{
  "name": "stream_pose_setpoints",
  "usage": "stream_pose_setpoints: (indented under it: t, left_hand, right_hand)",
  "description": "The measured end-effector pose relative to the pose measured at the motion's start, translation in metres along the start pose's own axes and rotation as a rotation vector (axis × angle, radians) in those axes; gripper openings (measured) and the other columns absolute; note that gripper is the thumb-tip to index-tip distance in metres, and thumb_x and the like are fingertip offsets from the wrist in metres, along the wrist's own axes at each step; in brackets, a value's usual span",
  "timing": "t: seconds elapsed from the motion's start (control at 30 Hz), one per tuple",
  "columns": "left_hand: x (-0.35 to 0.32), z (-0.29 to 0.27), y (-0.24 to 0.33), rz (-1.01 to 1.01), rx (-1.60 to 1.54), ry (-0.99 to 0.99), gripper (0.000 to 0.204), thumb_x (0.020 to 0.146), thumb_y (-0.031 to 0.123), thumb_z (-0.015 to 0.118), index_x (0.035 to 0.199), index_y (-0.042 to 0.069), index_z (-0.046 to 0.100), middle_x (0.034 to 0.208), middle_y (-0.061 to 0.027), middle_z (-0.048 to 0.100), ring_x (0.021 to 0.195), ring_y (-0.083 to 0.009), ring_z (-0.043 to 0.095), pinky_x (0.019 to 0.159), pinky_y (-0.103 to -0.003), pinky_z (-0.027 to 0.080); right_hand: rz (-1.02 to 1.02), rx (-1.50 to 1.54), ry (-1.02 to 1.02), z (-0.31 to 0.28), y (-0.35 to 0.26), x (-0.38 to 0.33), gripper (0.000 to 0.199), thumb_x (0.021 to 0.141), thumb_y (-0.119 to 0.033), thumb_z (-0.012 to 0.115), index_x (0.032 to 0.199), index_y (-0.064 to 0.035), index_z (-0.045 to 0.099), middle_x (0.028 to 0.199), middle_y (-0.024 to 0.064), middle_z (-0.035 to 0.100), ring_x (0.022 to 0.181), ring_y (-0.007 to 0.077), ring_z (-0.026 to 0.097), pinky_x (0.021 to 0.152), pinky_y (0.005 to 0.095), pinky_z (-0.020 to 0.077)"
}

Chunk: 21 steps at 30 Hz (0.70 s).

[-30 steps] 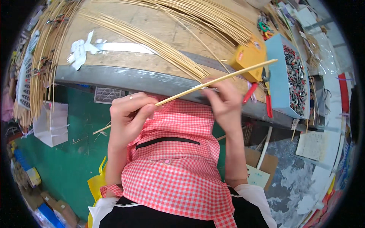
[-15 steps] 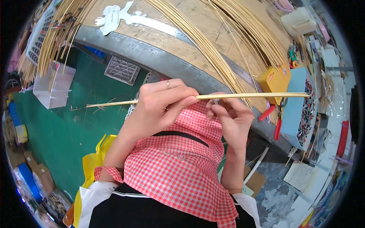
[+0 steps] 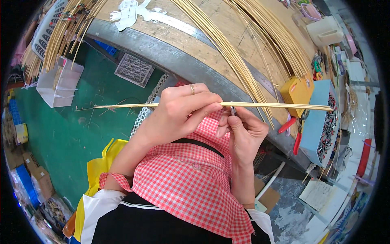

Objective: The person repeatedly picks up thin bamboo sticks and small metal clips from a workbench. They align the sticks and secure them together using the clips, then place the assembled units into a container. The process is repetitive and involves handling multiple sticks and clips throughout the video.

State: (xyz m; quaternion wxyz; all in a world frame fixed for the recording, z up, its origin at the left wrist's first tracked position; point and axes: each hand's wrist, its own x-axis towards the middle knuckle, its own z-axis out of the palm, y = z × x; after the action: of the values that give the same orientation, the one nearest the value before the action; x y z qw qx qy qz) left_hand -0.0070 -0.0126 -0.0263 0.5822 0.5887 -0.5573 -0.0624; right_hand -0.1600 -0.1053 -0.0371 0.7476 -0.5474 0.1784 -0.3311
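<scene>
A few thin pale bamboo sticks [image 3: 280, 105] lie crosswise in front of my body, held together in a slim bundle. My left hand [image 3: 178, 112] is closed around them near the middle, thumb and forefinger pinching from either side. Close to its right, my right hand [image 3: 247, 130] is closed in a pinch on a small grey metal piece [image 3: 232, 110], which stands upright against the sticks. Whether it wraps around them is too small to tell. The left end of the bundle thins into wispy strands over the green floor; the right end reaches over the bench.
Longer bamboo sticks [image 3: 227, 53] lie on the workbench [image 3: 162, 44] beside a metal ruler [image 3: 183, 26]. To the right are a yellow box [image 3: 295, 91], red-handled pliers [image 3: 299, 136] and a blue bin [image 3: 315, 122] of small dark pieces. A white plastic box [image 3: 59, 87] stands left.
The metal piece now shows upright at the sticks, clearer than before between my right fingers. Both hands sit slightly closer together, and the bundle's right end tilts a little lower. The whole view has shifted slightly.
</scene>
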Motion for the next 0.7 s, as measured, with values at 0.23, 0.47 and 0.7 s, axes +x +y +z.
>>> stream_pose_setpoints:
  t: [0.23, 0.47, 0.7]
  left_hand:
    - [-0.001, 0.003, -0.002, 0.003, 0.002, 0.003, 0.01, 0.075, -0.001, 0.068, 0.085, -0.002, 0.067, 0.074, -0.0119, 0.064, 0.062, -0.0232, 0.063, 0.053, -0.029, 0.048]
    - [0.002, -0.002, -0.004, -0.046, -0.058, -0.088, 0.008, 0.077, 0.003, 0.067, 0.083, -0.002, 0.067, 0.072, -0.012, 0.064, 0.06, -0.023, 0.062, 0.054, -0.03, 0.047]
    - [0.0, -0.001, -0.004, -0.151, -0.173, -0.292, 0.011, 0.081, 0.005, 0.065, 0.088, -0.002, 0.069, 0.072, -0.012, 0.065, 0.065, -0.023, 0.064, 0.057, -0.029, 0.048]
  right_hand:
    - [0.048, 0.03, 0.034, 0.006, -0.002, -0.002, 0.022, 0.089, 0.006, 0.055, 0.11, 0.0105, 0.058, 0.08, 0.0198, 0.064, 0.06, 0.0205, 0.063, 0.055, 0.031, 0.0556]
    - [-0.014, -0.109, -0.066, -0.008, -0.012, 0.002, 0.028, 0.083, 0.005, 0.063, 0.11, 0.0101, 0.059, 0.098, 0.0172, 0.063, 0.073, 0.0186, 0.063, 0.07, 0.0293, 0.0547]
    - [-0.301, -0.173, -0.011, -0.027, -0.024, 0.012, 0.017, 0.084, -0.01, 0.068, 0.088, 0.0067, 0.065, 0.067, 0.0102, 0.059, 0.053, 0.0145, 0.054, 0.046, 0.0244, 0.0432]
